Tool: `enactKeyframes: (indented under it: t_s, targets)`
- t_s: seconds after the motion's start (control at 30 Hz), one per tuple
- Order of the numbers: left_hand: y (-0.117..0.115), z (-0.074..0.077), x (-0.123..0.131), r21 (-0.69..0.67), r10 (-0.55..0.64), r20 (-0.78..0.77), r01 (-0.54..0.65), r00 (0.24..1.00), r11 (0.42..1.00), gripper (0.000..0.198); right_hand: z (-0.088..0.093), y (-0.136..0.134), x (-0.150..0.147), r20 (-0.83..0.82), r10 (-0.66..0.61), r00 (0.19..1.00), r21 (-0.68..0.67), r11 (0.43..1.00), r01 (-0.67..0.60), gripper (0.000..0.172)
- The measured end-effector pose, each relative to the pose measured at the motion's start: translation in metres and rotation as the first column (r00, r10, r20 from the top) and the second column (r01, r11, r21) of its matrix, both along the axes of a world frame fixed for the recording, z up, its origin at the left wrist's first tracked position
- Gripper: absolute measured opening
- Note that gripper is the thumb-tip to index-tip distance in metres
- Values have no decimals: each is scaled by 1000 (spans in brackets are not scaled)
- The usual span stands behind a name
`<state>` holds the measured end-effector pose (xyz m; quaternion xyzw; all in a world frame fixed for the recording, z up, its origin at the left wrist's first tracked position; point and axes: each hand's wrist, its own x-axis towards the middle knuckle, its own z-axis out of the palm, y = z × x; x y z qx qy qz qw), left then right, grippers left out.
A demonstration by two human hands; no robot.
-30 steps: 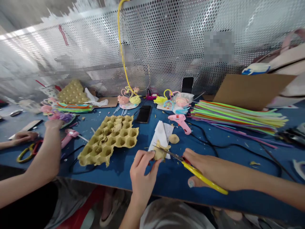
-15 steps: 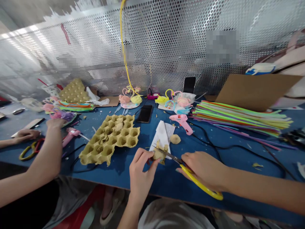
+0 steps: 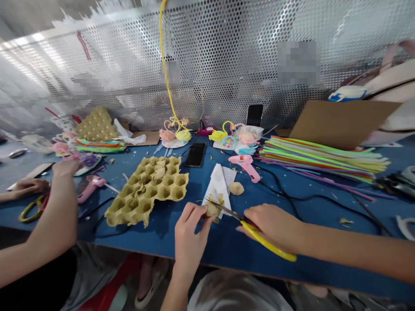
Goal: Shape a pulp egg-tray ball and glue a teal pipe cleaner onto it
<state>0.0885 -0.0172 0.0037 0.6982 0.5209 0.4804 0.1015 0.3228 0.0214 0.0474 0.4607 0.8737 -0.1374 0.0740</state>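
Left hand (image 3: pixel 188 232) in a fingertip pinch; right hand (image 3: pixel 275 224) in a curled grip, forearm (image 3: pixel 350 248) out to the right.

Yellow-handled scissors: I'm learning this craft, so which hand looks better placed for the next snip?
Right hand, probably: it holds the yellow-handled scissors across the egg-carton piece, while the left hand pinches that piece.
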Motion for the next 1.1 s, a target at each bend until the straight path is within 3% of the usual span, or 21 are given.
enactKeyframes:
  t_s: [0.1,0.3,0.53,0.7,0.93,1.1]
  targets:
    - [1,1,-3,36,-10,-64,13,998,999,4,9,3,2,-71,-34,997,-96,995,27,45]
    - [0,1,-3,79,-39,-141,50,989,996,6,19,13,5,-148,66,987,-141,986,-87,56]
    - [-7,2,-12,127,1,-198,25,980,992,9,23,19,-15,-36,96,995,-40,994,-98,57]
    - [-4,10,-32,204,142,-203,-100,969,974,15,35,31,-47,8,193,981,71,979,-193,68]
    - [4,12,-58,253,300,-270,-233,915,939,10,39,49,-87,-19,220,975,95,972,-217,73]
    - [1,9,-62,291,291,-305,-202,907,935,15,33,43,-87,-29,218,976,106,971,-214,69]
